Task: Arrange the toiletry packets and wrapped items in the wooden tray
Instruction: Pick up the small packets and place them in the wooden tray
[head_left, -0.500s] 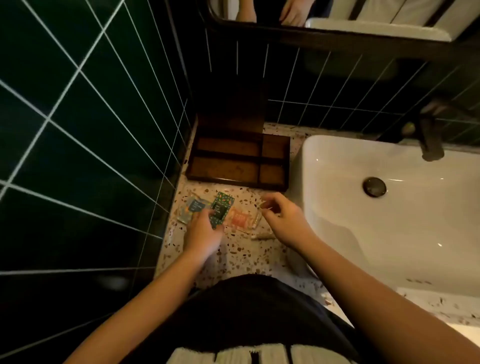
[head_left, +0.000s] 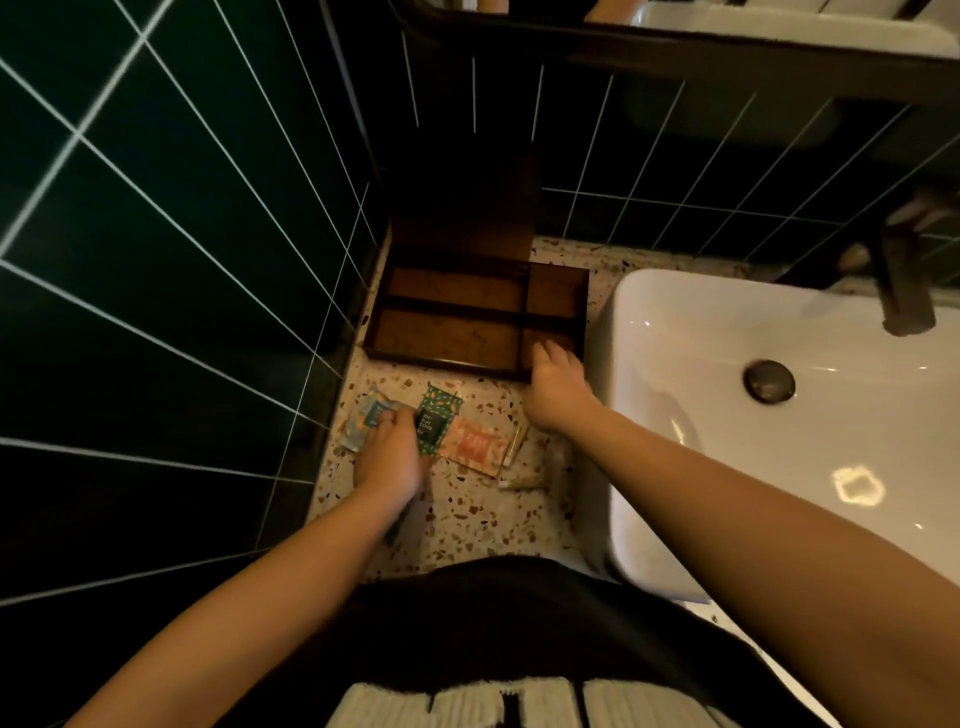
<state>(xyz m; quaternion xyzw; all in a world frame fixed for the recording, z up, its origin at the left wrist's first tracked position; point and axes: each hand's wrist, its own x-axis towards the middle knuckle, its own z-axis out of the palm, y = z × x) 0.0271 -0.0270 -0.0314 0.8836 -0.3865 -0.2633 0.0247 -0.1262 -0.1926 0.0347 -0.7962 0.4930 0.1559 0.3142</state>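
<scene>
Now | left hand (head_left: 389, 449) grip pinching glossy blue packet (head_left: 366, 418) | right hand (head_left: 556, 387) grip unclear, over wooden tray (head_left: 447, 361)

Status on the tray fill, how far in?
Done: nothing visible in the wooden tray. In hand: right hand reaches into its near-right compartment, contents hidden; left hand rests on the blue packet. Left: green packet, orange packet, wrapped stick.

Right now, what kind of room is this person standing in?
Most likely a bathroom: a white ceramic sink with a round dark drain, dark green glossy wall tiles, and a dark metal faucet.
</scene>
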